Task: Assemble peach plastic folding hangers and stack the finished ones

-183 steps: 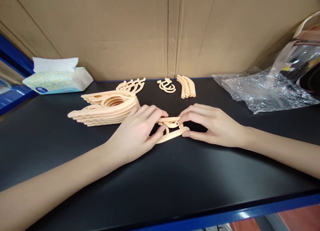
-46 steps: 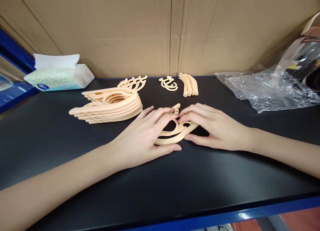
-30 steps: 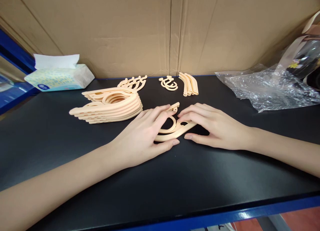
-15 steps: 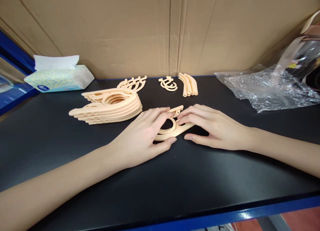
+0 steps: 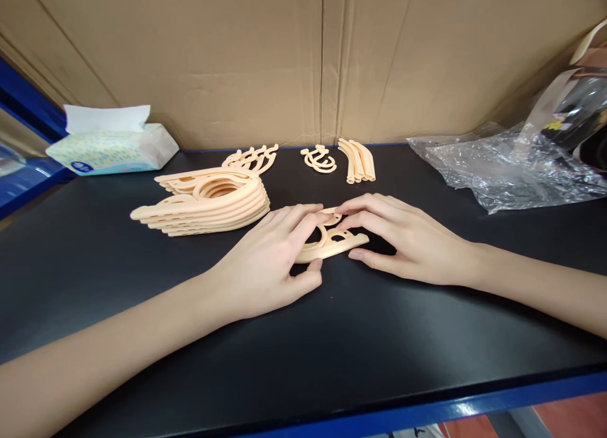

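A beige plastic folding clothes hanger [image 5: 329, 248] lies on the black tabletop between my hands, its two arms folded close together around a round opening. My left hand [image 5: 279, 255] grips its left part, fingers over the top and thumb at the near edge, hiding that end. With bent fingertips, my right hand [image 5: 403, 236] holds the far arm near its tip; the thumb rests lower, close to the near arm's end. To the left sits a stack of similar folded hangers [image 5: 213, 207].
Behind lie several hanger hooks [image 5: 253, 158], a smaller group of hooks [image 5: 321, 158] and several curved strips [image 5: 359, 161]. A tissue pack [image 5: 114, 150] stands at the back left. Clear plastic bags [image 5: 512, 169] lie at the right. Cardboard [image 5: 213, 59] walls the back.
The hanger's far arm has shifted slightly under my right fingertips, and its near arm shows a little more. My left thumb has bent and drawn back to the left.
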A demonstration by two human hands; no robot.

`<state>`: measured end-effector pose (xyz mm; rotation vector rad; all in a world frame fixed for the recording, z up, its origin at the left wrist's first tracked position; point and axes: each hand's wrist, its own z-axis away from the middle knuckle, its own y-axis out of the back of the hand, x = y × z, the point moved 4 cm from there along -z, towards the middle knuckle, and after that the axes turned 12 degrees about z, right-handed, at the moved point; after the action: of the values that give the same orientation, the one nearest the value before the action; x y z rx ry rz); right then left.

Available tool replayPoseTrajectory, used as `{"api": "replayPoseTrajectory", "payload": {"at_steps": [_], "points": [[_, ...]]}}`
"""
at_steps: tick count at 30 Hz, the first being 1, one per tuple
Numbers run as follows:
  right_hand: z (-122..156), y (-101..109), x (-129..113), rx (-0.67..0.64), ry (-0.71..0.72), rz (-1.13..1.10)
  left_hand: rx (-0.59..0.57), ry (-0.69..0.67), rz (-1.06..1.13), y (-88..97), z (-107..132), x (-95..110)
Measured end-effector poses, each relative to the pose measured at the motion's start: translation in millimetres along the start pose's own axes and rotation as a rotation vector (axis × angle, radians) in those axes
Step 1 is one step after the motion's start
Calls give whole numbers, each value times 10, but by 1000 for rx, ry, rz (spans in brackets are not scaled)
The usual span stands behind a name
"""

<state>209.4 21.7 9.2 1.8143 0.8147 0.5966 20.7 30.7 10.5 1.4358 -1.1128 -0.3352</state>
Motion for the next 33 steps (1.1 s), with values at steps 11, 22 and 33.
{"api": "replayPoseTrajectory", "payload": {"at_steps": [11,22,33], "points": [[9,-20,36,-11,-27,18,3,-33,31,-7,15,-21],[-5,-5,21,11,-18,-15,-32,-30,86,9,-11,26],[5,0,23,13,-11,-33,21,-52,112,34,-3,49]]}}
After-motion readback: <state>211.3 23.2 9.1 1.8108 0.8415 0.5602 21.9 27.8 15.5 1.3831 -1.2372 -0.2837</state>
